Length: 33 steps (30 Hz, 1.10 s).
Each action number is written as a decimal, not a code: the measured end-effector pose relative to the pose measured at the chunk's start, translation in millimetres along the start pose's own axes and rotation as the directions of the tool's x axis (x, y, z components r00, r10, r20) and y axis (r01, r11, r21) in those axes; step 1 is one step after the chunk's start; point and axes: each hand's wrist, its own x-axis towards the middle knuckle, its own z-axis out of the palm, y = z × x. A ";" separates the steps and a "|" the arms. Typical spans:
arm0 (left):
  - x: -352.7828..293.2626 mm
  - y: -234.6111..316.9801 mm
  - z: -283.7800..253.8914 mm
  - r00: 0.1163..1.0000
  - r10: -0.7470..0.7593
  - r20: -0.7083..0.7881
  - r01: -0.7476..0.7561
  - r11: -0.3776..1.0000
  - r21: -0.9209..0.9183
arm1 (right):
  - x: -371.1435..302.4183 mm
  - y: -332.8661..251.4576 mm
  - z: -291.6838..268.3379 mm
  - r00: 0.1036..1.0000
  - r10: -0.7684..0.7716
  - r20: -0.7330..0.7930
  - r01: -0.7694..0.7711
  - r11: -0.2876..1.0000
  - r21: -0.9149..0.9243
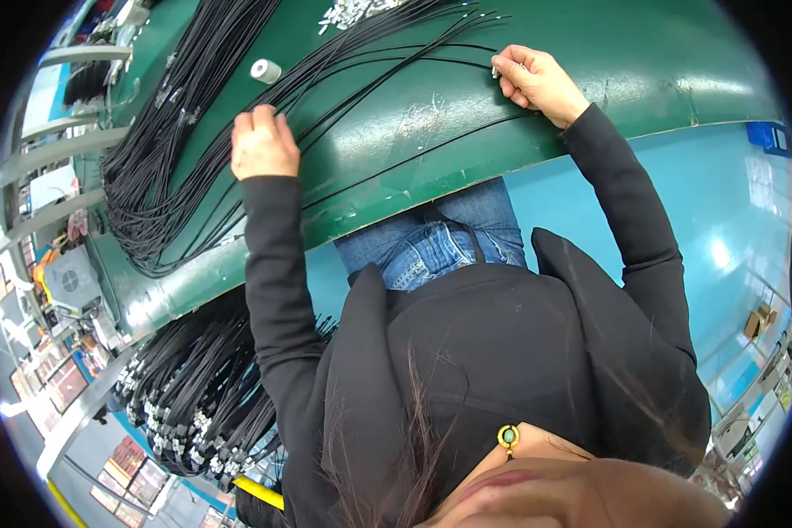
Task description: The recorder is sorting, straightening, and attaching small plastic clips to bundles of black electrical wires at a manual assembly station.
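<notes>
On the green table, my left hand (265, 145) rests over a long bundle of black cables (172, 207), its fingers stretched forward and slightly apart. Farther right, my right hand (537, 86) is closed in a pinch around a black cable end, with a small pale piece (495, 72) showing at the fingertips. What lies inside that palm is hidden. A single black cable (431, 148) runs from beneath the right hand leftward along the table's near side. Other loose cable ends (480, 18) fan out at the far side, beyond the right hand.
A white spool (265, 70) stands beyond my left hand. Small silvery parts (356, 11) are heaped at the far edge. Another black cable bundle (207, 62) lies at the left. Below the table's left side hang many cables with pale connectors (194, 431). The green table (642, 79) ends before my body.
</notes>
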 end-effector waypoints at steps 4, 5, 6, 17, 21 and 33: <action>-5.3 51.0 6.7 0.994 0.016 0.106 0.021 0.941 -0.337 | 0.6 -1.8 -5.9 0.995 0.096 0.019 -0.098 0.974 0.203; -2.6 61.9 9.1 0.993 0.058 0.102 -0.018 0.937 -0.349 | 1.0 -2.6 -6.4 0.995 0.097 0.003 -0.096 0.976 0.197; 0.5 71.7 11.5 0.990 0.100 0.097 -0.059 0.930 -0.362 | 1.6 -3.1 -5.6 0.994 0.111 0.000 -0.107 0.963 0.248; 48.6 124.5 53.2 0.970 0.234 0.066 -0.195 0.911 -0.363 | 8.5 5.3 -8.0 0.990 0.143 -0.012 -0.108 0.796 0.595; 50.4 114.6 30.3 0.912 0.223 0.344 0.067 0.746 -0.663 | 5.9 -2.2 -11.8 0.977 0.193 -0.086 -0.086 0.735 0.673; 72.3 128.2 36.8 0.899 0.207 0.387 0.150 0.684 -0.714 | 5.2 -1.2 -12.0 0.979 0.188 -0.081 -0.097 0.774 0.626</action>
